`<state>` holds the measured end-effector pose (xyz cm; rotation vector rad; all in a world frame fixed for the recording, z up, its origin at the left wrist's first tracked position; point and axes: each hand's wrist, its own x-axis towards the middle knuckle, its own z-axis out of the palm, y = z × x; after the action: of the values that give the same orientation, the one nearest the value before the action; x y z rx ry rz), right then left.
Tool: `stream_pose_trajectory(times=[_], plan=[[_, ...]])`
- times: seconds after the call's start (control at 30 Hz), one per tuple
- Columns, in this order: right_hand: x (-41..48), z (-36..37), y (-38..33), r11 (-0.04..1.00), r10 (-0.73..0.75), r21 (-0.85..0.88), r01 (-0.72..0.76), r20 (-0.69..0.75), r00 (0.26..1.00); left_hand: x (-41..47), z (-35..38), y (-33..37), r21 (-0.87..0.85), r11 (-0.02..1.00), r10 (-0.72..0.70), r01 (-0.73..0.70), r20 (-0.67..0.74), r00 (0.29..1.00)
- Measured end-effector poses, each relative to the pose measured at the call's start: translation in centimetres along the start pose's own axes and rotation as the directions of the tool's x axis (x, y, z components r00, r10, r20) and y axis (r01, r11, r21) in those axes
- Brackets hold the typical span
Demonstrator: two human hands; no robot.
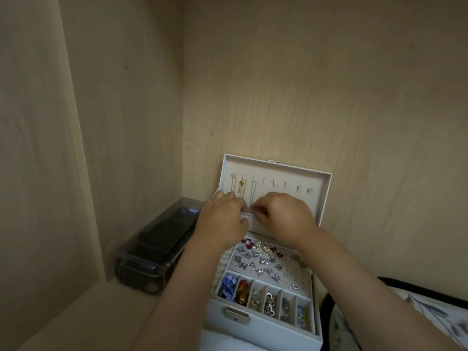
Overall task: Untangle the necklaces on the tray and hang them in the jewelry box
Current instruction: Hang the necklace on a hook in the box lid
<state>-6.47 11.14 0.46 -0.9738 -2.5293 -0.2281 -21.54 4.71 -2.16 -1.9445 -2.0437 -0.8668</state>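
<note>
Gently now: your left hand (222, 216) and right hand (281, 214) seem pinched on the fine, snag-prone necklace (253, 196) low in the jewelry box (326, 198) lid; hold it near the clasp

White jewelry box (263, 323) with cream lining, gold necklaces (240, 187), smoky-grey case (152, 249), pale woodgrain walls (304, 84).

My two bare arms reach forward; my left hand (222, 219) and right hand (283, 216) are close together, with fingers curled and pinching.
</note>
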Motion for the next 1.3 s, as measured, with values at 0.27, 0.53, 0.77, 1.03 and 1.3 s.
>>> stream_pose_trajectory(times=[0.27,0.53,0.77,1.03,1.3], plan=[[0.8,0.3,-0.2,0.983,0.175,0.074,-0.168,-0.111,0.978,-0.1,0.0,0.1,-0.003,1.000,-0.021,0.021,0.006,1.000],[0.7,0.6,-0.3,0.985,0.142,0.103,-0.138,-0.034,0.989,0.0,0.1,-0.1,-0.022,0.999,-0.024,0.024,0.009,1.000],[-1.6,-1.0,0.4,0.986,0.071,0.150,-0.068,-0.015,0.997,0.0,-0.8,1.5,-0.013,0.999,-0.036,0.036,0.028,0.999],[-10.6,-6.5,7.0,0.925,0.167,0.331,-0.185,0.084,0.982,-1.6,-0.9,9.0,-0.176,0.983,0.065,-0.043,0.117,0.991],[-20.0,-7.7,13.4,0.842,0.242,0.397,-0.366,0.330,0.912,-3.1,2.6,19.5,-0.335,0.939,0.197,-0.077,0.341,0.919]])
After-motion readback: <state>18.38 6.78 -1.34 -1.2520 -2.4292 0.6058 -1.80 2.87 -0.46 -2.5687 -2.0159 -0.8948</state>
